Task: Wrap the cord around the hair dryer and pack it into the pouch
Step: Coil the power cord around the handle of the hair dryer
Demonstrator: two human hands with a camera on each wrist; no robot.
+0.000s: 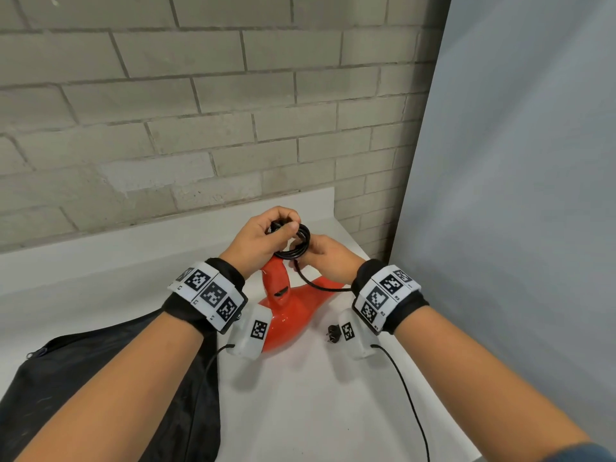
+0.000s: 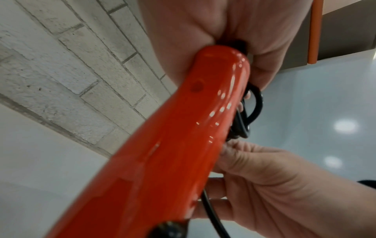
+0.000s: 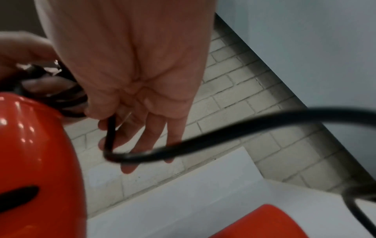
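A glossy red hair dryer rests on the white table, handle pointing up and away from me. Several loops of its black cord sit coiled at the handle's tip. My left hand curls over that tip and clamps the coil with the thumb. My right hand pinches the cord just below the coil; the right wrist view shows thumb and forefinger on the cord, the other fingers straight. The slack runs right to the plug, which lies on the table. The black pouch lies at lower left.
A grey brick wall stands behind the table, with a raised white ledge along it. A pale panel closes off the right side. Thin black wires from the wrist cameras trail across the table.
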